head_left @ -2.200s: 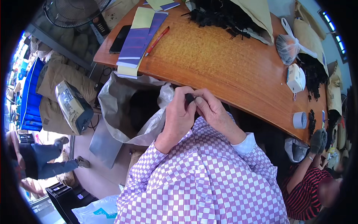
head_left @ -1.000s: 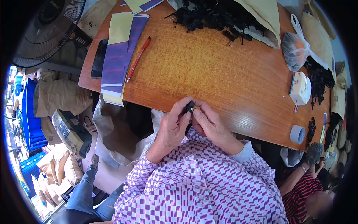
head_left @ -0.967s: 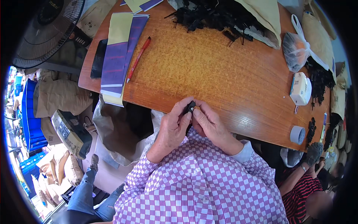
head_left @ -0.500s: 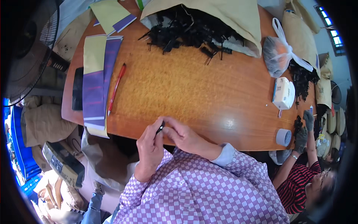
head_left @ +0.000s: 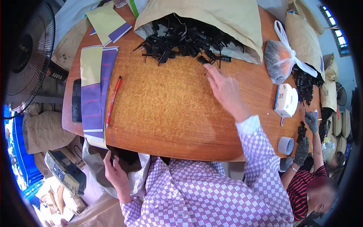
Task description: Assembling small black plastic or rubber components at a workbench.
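My right hand point(head_left: 227, 92) reaches across the table. Its outstretched fingertips meet the edge of a small black plastic part point(head_left: 203, 59) at the front of a heap of such parts point(head_left: 170, 43). The heap spills from the mouth of a large tan paper sack point(head_left: 227, 19). At the lower left, my left hand point(head_left: 117, 174) is above an open, pale-lined sack point(head_left: 96, 162) beside the table edge. Its thumb and fingers are closed around a small black plastic part point(head_left: 112, 159), mostly hidden between them.
Purple-and-cream printed sheets point(head_left: 90, 94) and a red pen point(head_left: 114, 101) lie on the left of the table point(head_left: 162, 109). To the right are a knotted plastic bag point(head_left: 278, 60), a tissue pack point(head_left: 286, 100) and a tape roll point(head_left: 286, 145). A gloved co-worker point(head_left: 302, 151) handles black parts nearby. A fan point(head_left: 28, 53) stands far left.
My hands were together around a small black part at the table's near edge. The left has moved down and left over the open sack; the right has stretched forward to the heap.
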{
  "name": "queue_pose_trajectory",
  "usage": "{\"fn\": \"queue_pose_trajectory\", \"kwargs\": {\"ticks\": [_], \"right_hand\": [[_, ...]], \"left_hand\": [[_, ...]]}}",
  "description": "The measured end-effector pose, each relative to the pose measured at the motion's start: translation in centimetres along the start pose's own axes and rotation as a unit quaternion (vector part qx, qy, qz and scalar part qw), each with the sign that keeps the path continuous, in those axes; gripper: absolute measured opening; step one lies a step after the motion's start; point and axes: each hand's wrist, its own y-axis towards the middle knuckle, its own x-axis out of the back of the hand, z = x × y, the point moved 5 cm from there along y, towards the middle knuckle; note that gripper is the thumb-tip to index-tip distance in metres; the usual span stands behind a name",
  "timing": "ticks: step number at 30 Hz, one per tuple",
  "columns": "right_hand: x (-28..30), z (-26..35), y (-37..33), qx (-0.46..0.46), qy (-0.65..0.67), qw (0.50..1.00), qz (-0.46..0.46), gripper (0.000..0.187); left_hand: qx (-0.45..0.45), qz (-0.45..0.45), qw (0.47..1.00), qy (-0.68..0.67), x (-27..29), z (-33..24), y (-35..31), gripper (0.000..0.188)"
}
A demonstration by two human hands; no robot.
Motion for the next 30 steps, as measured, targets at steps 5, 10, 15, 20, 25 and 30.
{"fn": "queue_pose_trajectory", "kwargs": {"ticks": [5, 10, 15, 20, 25, 30], "right_hand": [[-0.9, -0.7, 0.6, 0.09, -0.012, 0.996, -0.024, 0.02], [-0.7, 5.3, -3.0, 0.116, 0.215, 0.969, -0.042, 0.016], [-0.8, 10.9, -8.6, 0.026, 0.449, 0.886, 0.111, 0.013], [-1.4, 11.8, -10.9, -0.007, 0.517, 0.843, 0.151, 0.011], [-3.0, 12.0, -11.5, -0.076, 0.569, 0.814, 0.088, 0.009], [-4.0, 11.6, -10.5, -0.102, 0.571, 0.799, 0.156, 0.009]], "left_hand": [[-0.18, -0.053, 0.961, 0.204, 0.3, -2.9, 0.0, 0.039], [-0.034, 0.078, 0.974, -0.21, -3.4, -7.7, 0.4, 0.052], [-0.009, 0.304, 0.867, -0.396, -10.4, -13.2, 1.6, 0.068], [-0.061, 0.371, 0.826, -0.419, -12.3, -12.7, 0.3, 0.061], [-0.061, 0.306, 0.846, -0.433, -11.7, -12.9, -0.4, 0.051], [-0.147, 0.242, 0.915, -0.287, -10.4, -14.1, 0.4, 0.046]]}}
